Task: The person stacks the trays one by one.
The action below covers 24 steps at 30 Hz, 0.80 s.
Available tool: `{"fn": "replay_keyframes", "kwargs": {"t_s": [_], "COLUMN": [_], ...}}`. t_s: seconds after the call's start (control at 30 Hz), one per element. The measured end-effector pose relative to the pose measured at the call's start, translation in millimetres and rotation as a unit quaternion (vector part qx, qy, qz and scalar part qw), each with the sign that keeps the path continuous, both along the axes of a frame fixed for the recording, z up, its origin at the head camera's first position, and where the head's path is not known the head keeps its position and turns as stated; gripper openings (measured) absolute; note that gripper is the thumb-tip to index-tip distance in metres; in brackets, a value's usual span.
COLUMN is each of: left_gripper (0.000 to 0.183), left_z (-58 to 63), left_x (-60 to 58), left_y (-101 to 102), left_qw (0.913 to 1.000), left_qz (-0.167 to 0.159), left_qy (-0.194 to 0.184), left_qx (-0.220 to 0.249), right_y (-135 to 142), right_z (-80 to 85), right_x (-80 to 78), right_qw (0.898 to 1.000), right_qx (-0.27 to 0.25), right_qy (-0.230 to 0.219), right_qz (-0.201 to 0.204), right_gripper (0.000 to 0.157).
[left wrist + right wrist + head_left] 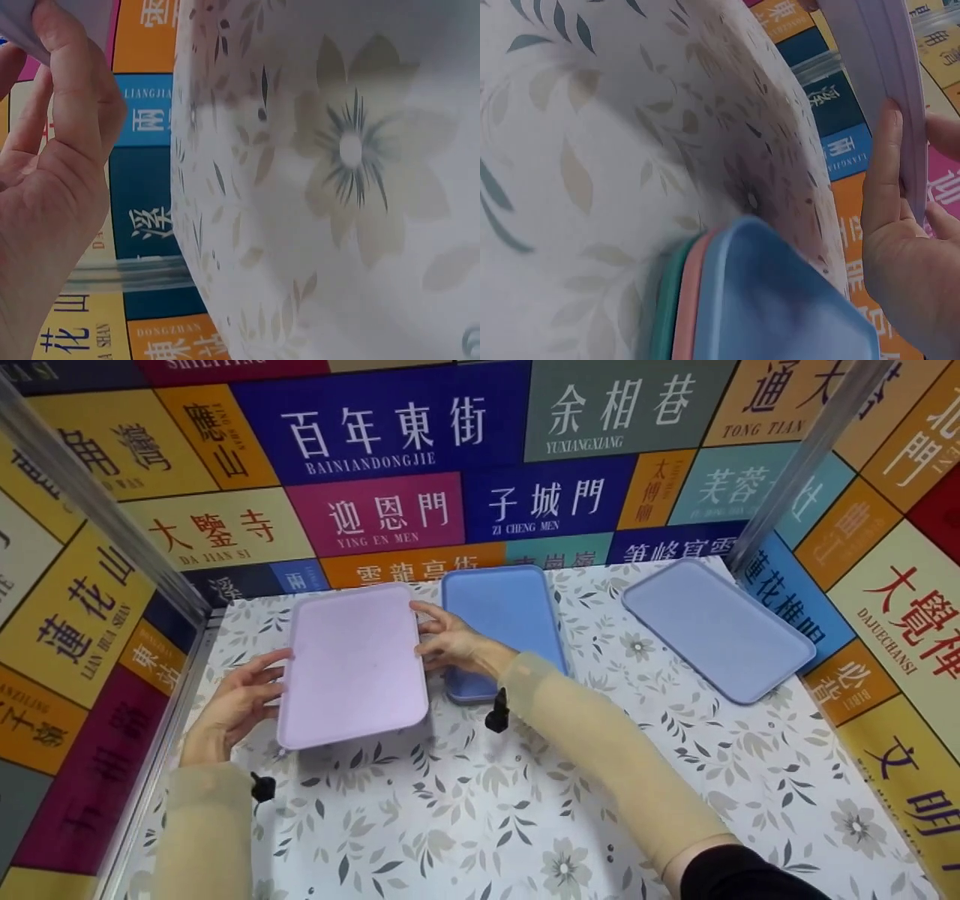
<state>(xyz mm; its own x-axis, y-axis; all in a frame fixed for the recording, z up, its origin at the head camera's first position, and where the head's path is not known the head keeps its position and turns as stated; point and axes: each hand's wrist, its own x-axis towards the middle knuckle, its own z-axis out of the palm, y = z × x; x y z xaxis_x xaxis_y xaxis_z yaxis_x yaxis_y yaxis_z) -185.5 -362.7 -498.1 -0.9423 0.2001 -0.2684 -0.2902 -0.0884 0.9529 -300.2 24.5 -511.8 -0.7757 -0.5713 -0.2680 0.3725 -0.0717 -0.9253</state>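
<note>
A pale pink-lilac rectangular tray (356, 664) is held up above the table between both hands. My left hand (236, 701) grips its left edge, fingers at the rim. At the opposite edge, my right hand (457, 641) pinches the rim, with fingers on both faces in the right wrist view. Beneath the right hand lies a blue tray (502, 615), partly covered by that hand and forearm. In the right wrist view it tops a stack, over a pink tray (692, 300) and a green tray (669, 300).
A grey-blue tray (716, 630) lies at an angle near the right back corner. The table's floral cloth (480, 810) spreads out in front. Panels with printed lettering (375, 427) wall in the back and both sides, with metal posts (810, 457) at the corners.
</note>
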Motion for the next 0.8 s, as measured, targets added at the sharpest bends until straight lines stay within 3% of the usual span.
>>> {"fn": "replay_keyframes", "kwargs": {"t_s": [0.23, 0.63, 0.8], "left_gripper": [0.067, 0.073, 0.072], "left_z": [-13.0, -18.5, -21.7], "left_x": [-14.4, -43.2, -54.7], "left_y": [30.3, 81.5, 105.6], "left_qw": [0.9999, 0.9997, 0.9989], "left_qz": [0.01, 0.013, 0.014], "left_qy": [-0.004, -0.022, -0.029], "left_qx": [0.011, 0.006, -0.033], "right_y": [28.2, 77.0, 101.2], "right_z": [2.1, -3.6, -7.9], "right_x": [-9.2, -24.6, -26.4], "right_qw": [1.0, 0.998, 0.997], "right_qx": [0.014, 0.037, 0.041], "right_qy": [-0.002, 0.012, 0.015], "right_qz": [-0.018, -0.05, -0.06], "right_gripper": [0.097, 0.094, 0.095]}}
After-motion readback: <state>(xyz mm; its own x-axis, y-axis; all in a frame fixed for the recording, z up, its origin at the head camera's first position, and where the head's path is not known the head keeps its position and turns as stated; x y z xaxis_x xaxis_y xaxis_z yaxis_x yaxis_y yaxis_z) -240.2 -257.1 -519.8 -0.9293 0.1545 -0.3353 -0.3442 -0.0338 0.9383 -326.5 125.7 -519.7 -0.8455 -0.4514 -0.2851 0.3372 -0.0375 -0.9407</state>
